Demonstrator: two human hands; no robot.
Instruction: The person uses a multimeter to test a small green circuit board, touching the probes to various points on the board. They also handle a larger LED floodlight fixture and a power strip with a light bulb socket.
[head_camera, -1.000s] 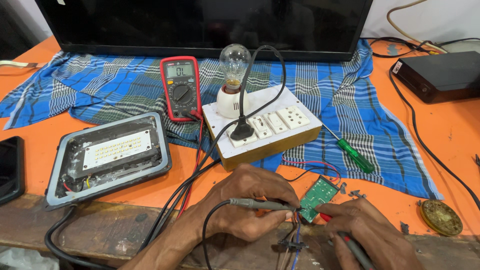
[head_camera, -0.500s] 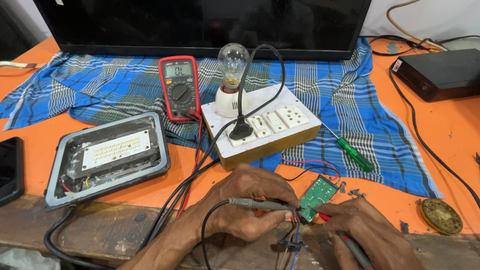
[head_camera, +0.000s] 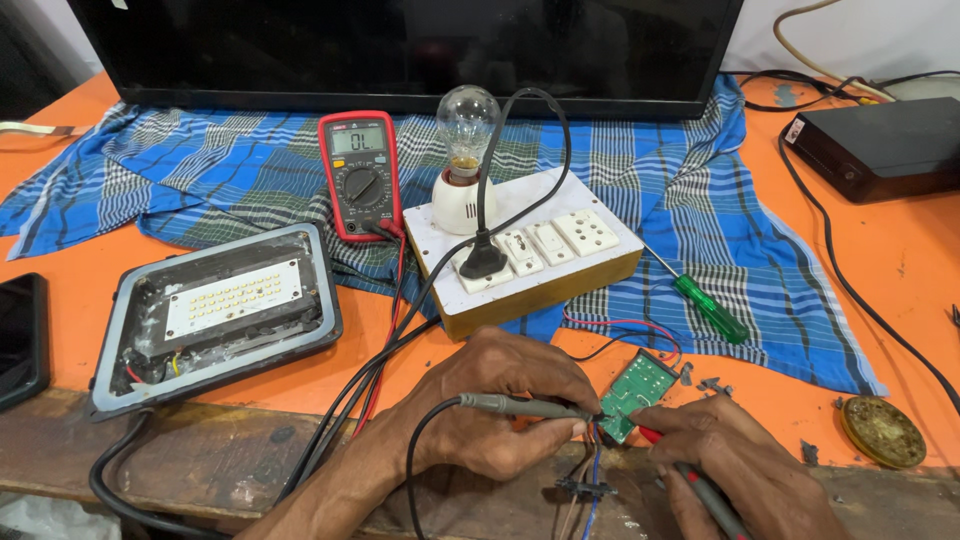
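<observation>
My left hand (head_camera: 500, 405) grips a grey-black meter probe (head_camera: 520, 406) with its tip at the lower edge of a small green circuit board (head_camera: 634, 393). My right hand (head_camera: 735, 470) holds the red probe (head_camera: 690, 480), whose tip touches the same end of the board. Both probe leads run up to a red multimeter (head_camera: 360, 175) lying on the blue checked cloth (head_camera: 650, 180). Thin red and blue wires hang from the board.
A wooden switch-and-socket box (head_camera: 525, 260) with a clear bulb (head_camera: 467, 120) and a black plug stands behind my hands. An opened LED floodlight (head_camera: 215, 310) lies at left, a green-handled screwdriver (head_camera: 705, 300) at right. A black box (head_camera: 880, 145), a monitor (head_camera: 400, 45) and a round tin (head_camera: 882, 430) sit around.
The hands and probes stay on the board almost unmoved; the view has shifted only slightly.
</observation>
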